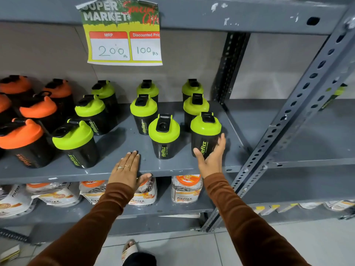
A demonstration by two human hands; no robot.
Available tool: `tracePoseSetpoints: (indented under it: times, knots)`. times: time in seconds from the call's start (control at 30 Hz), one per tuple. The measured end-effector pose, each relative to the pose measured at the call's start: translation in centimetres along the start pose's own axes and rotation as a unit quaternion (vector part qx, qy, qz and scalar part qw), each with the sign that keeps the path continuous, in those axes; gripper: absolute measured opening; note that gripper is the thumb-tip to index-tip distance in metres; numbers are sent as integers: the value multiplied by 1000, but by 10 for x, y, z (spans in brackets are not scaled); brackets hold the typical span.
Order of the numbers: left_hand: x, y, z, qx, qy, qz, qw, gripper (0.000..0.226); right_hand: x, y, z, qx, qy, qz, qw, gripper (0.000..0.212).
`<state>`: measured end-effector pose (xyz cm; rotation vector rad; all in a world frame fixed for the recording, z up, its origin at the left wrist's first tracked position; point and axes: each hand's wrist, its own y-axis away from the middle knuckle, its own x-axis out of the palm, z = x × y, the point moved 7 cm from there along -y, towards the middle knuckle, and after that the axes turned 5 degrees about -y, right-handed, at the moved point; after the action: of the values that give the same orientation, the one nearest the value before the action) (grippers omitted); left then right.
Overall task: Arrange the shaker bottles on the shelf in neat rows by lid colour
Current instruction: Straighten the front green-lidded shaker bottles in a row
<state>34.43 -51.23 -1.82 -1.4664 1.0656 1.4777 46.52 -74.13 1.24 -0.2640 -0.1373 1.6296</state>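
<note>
Head view: right hand [210, 157] cups, fingers spread, the front-right green-lidded bottle [205, 134], rightmost of the shelf [172, 166] rows. Left hand [127, 169] lies flat, fingers together, left of it. Sliding it upright, in line behind, seems best.

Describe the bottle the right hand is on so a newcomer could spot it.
On the grey shelf under the price sign, go to the rightmost green-lidded column. It is the front shaker bottle there, nearest the upright post, the only one with the right hand wrapped round its body.
</note>
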Motion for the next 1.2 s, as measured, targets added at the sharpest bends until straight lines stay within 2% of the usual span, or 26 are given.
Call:
tracePoseSetpoints:
  times: [0.1,0.2,0.37,0.47,0.53,0.67,0.8,0.87,1.2]
  knots:
    - [-8,0,0,-8,59,4,998,119,0,1,-3,9,21,22,999,95]
    - [-21,-7,-2,-60,201,-17,978,93,0,1,-2,18,37,37,998,98]
    - [-29,-20,-26,-92,407,-10,909,99,0,1,-3,60,32,32,997,117]
    - [-31,-27,-40,-96,462,-26,881,97,-1,0,-3,84,35,0,996,126]
    - [-32,-31,-45,-98,476,-34,873,89,-1,-2,-4,99,41,-9,994,125]
    - [-28,-36,-47,-113,459,-27,881,79,-5,-3,-7,124,70,-15,990,114]
    - [-28,-36,-39,-124,436,-16,891,74,-9,-3,-6,121,140,-9,983,81]
    - [-28,-34,-32,-128,429,-16,894,73,-10,-2,-4,115,152,-12,982,73]
    - [-35,-15,-15,-124,412,-38,902,63,-18,8,0,108,150,-32,982,70]
